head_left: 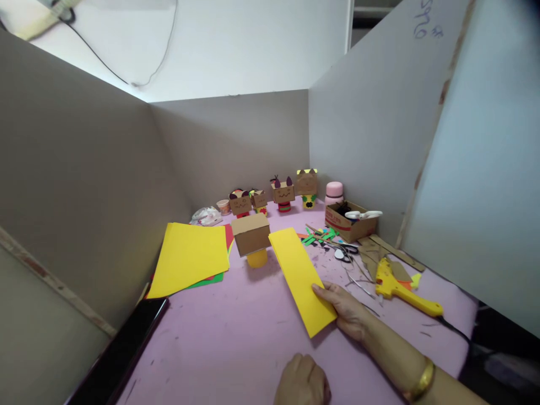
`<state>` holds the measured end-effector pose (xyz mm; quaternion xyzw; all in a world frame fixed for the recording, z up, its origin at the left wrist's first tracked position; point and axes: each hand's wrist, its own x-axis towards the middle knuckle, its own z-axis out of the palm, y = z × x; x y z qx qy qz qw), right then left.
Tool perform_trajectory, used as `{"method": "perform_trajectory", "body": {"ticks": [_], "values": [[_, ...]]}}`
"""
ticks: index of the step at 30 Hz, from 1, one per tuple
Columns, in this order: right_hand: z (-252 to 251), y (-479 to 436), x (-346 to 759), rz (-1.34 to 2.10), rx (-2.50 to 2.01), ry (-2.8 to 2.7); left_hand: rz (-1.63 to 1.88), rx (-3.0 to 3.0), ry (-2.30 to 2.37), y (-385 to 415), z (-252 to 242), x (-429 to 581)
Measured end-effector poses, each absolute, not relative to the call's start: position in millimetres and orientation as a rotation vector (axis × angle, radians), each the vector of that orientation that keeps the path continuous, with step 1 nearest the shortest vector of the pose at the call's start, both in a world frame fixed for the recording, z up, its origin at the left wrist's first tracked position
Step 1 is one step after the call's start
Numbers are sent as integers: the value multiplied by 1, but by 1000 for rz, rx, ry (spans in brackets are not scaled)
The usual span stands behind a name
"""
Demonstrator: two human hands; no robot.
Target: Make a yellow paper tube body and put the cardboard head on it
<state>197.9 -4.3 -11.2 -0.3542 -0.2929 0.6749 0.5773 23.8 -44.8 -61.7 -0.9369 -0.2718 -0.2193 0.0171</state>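
My right hand [346, 310] pinches the lower end of a yellow paper strip [300, 281] between thumb and fingers. The strip is held tilted above the purple tabletop [202, 349]. My left hand [302, 380] is curled into a fist at the bottom edge, apart from the strip, and nothing shows in it. Just left of the strip's upper end stands a figure with a plain brown cardboard box head [252, 235] on a yellow paper tube [257, 259].
Yellow paper sheets [192, 259] lie left, near a black phone-like device [126, 349]. Several cardboard animal figures [283, 194] stand behind. At right are a yellow glue gun [405, 289], scissors [343, 256], paper scraps [318, 236], a cardboard box [352, 228] and a pink bottle [334, 191]. Grey panels enclose the table.
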Motion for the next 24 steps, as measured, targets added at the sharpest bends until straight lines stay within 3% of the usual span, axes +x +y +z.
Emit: {"method": "perform_trajectory", "body": {"ticks": [10,24], "values": [[-7,-7,201,1580,-829,-659,-675,-3139,-1224,-61,-30,11],[-8,-8,201,1569,-820,-710,-617,-3235,-1234,-51,-27,26]]}}
